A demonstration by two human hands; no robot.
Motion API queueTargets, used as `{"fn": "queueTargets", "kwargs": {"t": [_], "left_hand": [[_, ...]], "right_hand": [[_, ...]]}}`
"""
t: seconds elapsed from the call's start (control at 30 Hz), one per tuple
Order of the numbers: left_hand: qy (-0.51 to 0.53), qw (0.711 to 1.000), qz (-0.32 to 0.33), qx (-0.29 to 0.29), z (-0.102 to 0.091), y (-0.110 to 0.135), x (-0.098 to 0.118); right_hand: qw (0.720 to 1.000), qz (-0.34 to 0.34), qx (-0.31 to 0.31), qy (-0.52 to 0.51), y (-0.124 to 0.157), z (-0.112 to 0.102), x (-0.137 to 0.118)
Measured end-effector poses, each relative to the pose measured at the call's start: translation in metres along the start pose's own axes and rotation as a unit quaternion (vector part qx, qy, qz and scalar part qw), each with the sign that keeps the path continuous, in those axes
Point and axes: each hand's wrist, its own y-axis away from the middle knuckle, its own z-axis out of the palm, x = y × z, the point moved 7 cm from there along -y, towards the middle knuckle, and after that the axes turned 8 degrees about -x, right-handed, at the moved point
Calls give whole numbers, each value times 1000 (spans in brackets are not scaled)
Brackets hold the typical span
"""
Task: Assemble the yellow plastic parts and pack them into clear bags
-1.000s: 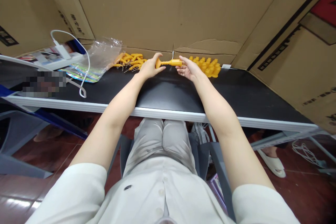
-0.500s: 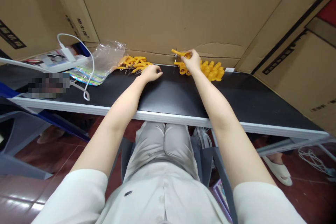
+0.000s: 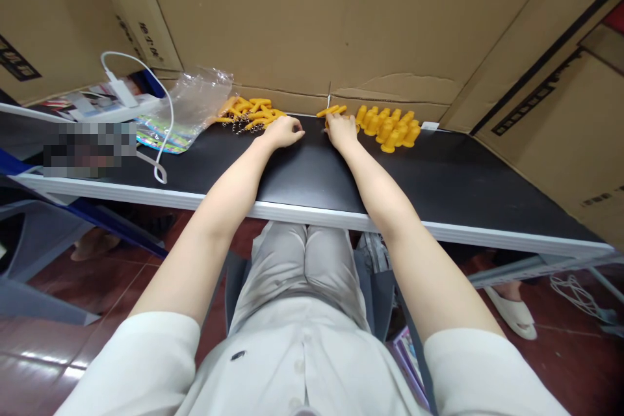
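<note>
My left hand [image 3: 283,132] rests on the black tabletop [image 3: 312,172] with its fingers curled, just right of a heap of long yellow plastic pieces with small springs [image 3: 251,113]. Whether anything lies under its fingers is hidden. My right hand [image 3: 341,130] lies close beside it, fingers closed on a slim yellow piece [image 3: 331,110] that pokes out to the left of the fingertips. Right of that hand stands a cluster of several yellow cup-shaped parts [image 3: 390,127].
A crumpled clear plastic bag [image 3: 195,104] and a white charger with its looping cable [image 3: 146,117] lie at the left. Cardboard walls [image 3: 312,19] close off the back and right of the table. Another person's sandalled foot [image 3: 509,312] shows under the table.
The long yellow piece held between both hands went off in my right hand to the cluster at the right. That hand has come back toward the middle; my left hand has settled on the tabletop.
</note>
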Motion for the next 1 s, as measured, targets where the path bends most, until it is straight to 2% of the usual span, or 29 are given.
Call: {"fn": "queueTargets", "kwargs": {"t": [0.17, 0.4, 0.63, 0.7, 0.8, 0.93, 1.0], "left_hand": [[-5, 1000, 1, -15, -1, 3, 5], [-1, 1000, -5, -16, -2, 6, 8], [-6, 1000, -6, -22, -2, 8, 12], [-2, 1000, -8, -25, -3, 9, 13], [3, 1000, -12, -28, -3, 10, 13], [7, 1000, -8, -29, -2, 9, 12], [7, 1000, -4, -27, -1, 7, 11]], "right_hand": [[1000, 3, -17, 9, -2, 6, 0], [997, 17, -65, -34, 1, 14, 7], [997, 25, -59, -51, -3, 14, 21], [994, 71, -63, -62, -2, 7, 33], [978, 179, -65, -84, 6, -15, 57], [964, 250, -42, -87, 28, -59, 84], [957, 277, -57, -68, 38, -71, 102]]}}
